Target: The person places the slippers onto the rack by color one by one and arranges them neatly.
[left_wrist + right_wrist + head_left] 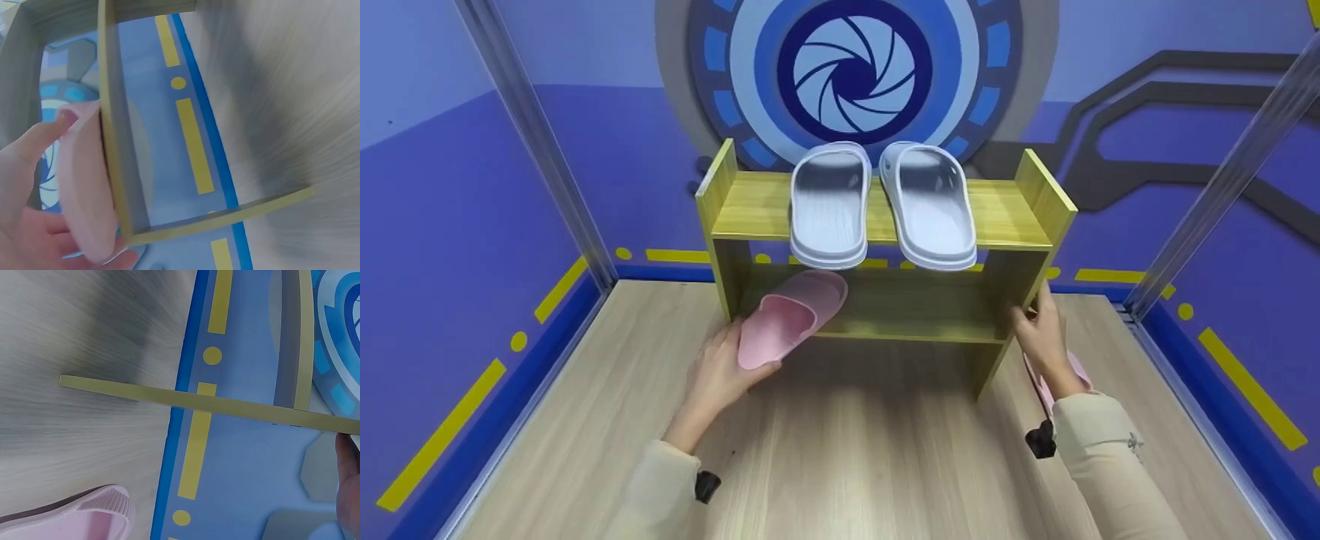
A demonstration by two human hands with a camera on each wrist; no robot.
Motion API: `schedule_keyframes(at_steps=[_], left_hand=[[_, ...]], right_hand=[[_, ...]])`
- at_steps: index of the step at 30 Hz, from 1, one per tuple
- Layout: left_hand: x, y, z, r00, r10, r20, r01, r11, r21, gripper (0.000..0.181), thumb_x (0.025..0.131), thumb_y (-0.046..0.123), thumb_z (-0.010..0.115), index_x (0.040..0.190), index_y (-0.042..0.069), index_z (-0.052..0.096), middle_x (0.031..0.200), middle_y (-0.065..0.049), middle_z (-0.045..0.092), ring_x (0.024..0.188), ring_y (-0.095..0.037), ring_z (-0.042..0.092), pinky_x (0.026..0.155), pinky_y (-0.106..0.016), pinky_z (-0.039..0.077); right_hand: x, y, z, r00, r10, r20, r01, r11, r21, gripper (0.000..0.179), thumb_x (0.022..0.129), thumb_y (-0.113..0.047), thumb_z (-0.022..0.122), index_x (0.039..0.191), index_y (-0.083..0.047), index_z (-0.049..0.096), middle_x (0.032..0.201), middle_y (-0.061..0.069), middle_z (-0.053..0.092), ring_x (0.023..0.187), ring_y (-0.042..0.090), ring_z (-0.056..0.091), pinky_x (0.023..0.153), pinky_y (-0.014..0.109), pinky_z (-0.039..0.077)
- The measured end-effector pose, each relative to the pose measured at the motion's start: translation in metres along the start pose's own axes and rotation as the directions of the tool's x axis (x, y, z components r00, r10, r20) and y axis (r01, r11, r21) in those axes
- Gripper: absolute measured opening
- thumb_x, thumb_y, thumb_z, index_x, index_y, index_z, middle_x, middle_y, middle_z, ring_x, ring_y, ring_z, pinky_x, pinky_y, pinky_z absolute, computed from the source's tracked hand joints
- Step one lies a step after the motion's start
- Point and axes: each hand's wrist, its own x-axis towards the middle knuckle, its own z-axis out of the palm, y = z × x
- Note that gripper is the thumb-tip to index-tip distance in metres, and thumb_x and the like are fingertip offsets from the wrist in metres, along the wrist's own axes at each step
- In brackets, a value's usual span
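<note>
Count from my remote feed: four slip-on shoes, one rack, two hands. Two are pale grey, smooth moulded clogs (830, 225), side by side on the top board of a yellow-green, wood-grained two-tier rack (757, 206). Two are pink: a soft pink closed-toe clog (776, 330) up in the left hand, and a second pink clog with a ribbed end (107, 523) down on the pale wood-grain floor (840, 465), right of the rack, partly behind the right forearm.

Left hand (720, 371): grasping the first pink clog by its heel end, thumb on one side, fingers on the other. Right hand (1044, 337): touching the rack's right side panel; whether it grips or merely presses, I cannot tell.

The held clog: tilted, toe pointing up and right, at the left part of the lower board. Plain matte surface, foot opening facing me. Contact with the board: unclear.
</note>
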Motion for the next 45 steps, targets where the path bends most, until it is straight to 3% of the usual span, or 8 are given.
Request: schedule_keyframes(at_steps=[7,13,16,20,29,33,39,45], left_hand=[[-0.006,-0.01,-0.016,0.988,0.014,0.152,0.007,0.99,-0.139,0.084,0.064,0.031,0.077,0.13,-0.001,0.038,0.123,-0.019,0.046,0.108,-0.033,0.044,0.086,-0.05,0.035],[-0.011,-0.016,-0.024,0.962,0.036,0.269,0.05,0.951,-0.306,0.081,0.069,0.017,0.075,0.134,-0.004,0.03,0.131,-0.021,0.036,0.118,-0.035,0.034,0.093,-0.052,0.027],[-0.012,-0.016,-0.024,0.956,0.049,0.288,0.06,0.932,-0.358,0.078,0.071,0.014,0.073,0.132,-0.008,0.03,0.131,-0.023,0.035,0.119,-0.035,0.032,0.094,-0.05,0.026],[-0.012,-0.014,-0.019,0.966,0.051,0.253,0.047,0.929,-0.367,0.076,0.07,0.015,0.074,0.128,-0.012,0.034,0.128,-0.026,0.038,0.118,-0.037,0.034,0.094,-0.049,0.026],[-0.011,0.002,0.011,0.997,0.066,0.04,-0.055,0.971,-0.231,0.072,0.066,0.029,0.076,0.123,-0.004,0.046,0.117,-0.019,0.051,0.107,-0.034,0.045,0.088,-0.049,0.033],[-0.012,0.01,0.023,0.996,0.072,-0.05,-0.081,0.975,-0.209,0.073,0.066,0.033,0.076,0.123,-0.003,0.047,0.116,-0.017,0.053,0.104,-0.034,0.047,0.084,-0.05,0.034],[-0.013,0.02,0.037,0.989,0.06,-0.136,-0.086,0.978,-0.191,0.078,0.065,0.037,0.075,0.123,-0.005,0.046,0.117,-0.018,0.052,0.101,-0.034,0.048,0.082,-0.049,0.036],[-0.012,0.028,0.048,0.984,0.014,-0.177,-0.053,0.975,-0.216,0.079,0.064,0.038,0.075,0.124,-0.004,0.046,0.118,-0.019,0.052,0.1,-0.033,0.048,0.082,-0.049,0.035]], right_hand=[[0.007,0.025,0.003,0.999,-0.032,-0.025,0.032,0.999,-0.009,0.043,0.078,0.005,0.047,0.121,0.0,0.042,0.106,0.02,0.055,0.096,0.03,0.052,0.07,0.03,0.045],[0.007,0.026,0.004,0.999,-0.041,-0.033,0.041,0.999,-0.008,0.044,0.077,0.005,0.049,0.12,-0.001,0.043,0.106,0.019,0.055,0.095,0.028,0.053,0.07,0.039,0.045],[0.007,0.026,0.003,0.999,-0.026,-0.03,0.026,1.0,-0.002,0.043,0.077,0.005,0.049,0.12,-0.002,0.043,0.107,0.02,0.055,0.096,0.028,0.053,0.071,0.042,0.044],[0.007,0.026,0.003,0.999,-0.026,-0.029,0.026,1.0,0.008,0.044,0.077,0.005,0.049,0.12,-0.001,0.042,0.108,0.022,0.054,0.098,0.031,0.052,0.073,0.046,0.044],[0.006,0.027,0.003,0.999,-0.026,-0.027,0.027,1.0,0.008,0.046,0.078,0.006,0.049,0.122,-0.002,0.041,0.109,0.02,0.054,0.098,0.029,0.052,0.073,0.044,0.044],[0.006,0.026,0.003,0.999,-0.029,-0.022,0.029,1.0,0.006,0.046,0.078,0.005,0.048,0.123,-0.001,0.041,0.109,0.021,0.054,0.099,0.031,0.051,0.073,0.042,0.044],[0.006,0.027,0.004,0.998,-0.048,-0.039,0.047,0.999,-0.01,0.041,0.076,0.006,0.049,0.116,-0.001,0.044,0.102,0.019,0.057,0.095,0.026,0.054,0.065,0.018,0.043],[0.006,0.026,0.004,0.999,-0.032,-0.032,0.031,0.999,-0.018,0.042,0.078,0.006,0.05,0.119,0.0,0.043,0.104,0.019,0.056,0.096,0.028,0.053,0.068,0.025,0.045]])
